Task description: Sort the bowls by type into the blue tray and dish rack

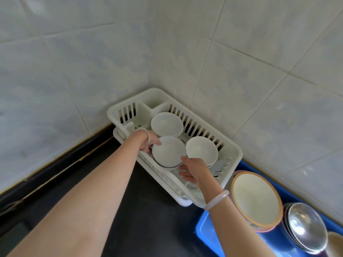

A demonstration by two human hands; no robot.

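Observation:
A white plastic dish rack (230, 151) stands in the tiled corner. Inside it are small white bowls in three spots: a stack at the back (166, 123), one at the right (202, 150), and a stack at the front (168, 152). My left hand (150, 143) grips the left rim of the front stack, and my right hand (193, 168) grips its right rim. Right of the rack lies the blue tray (203, 230), holding a large white bowl with an orange rim (256, 198) and stacked metal bowls (306, 227).
The black countertop (141, 216) runs under my arms. Tiled walls close the corner behind the rack. A bangle is on each wrist. The edge of a further dish (336, 243) shows at the bottom right corner.

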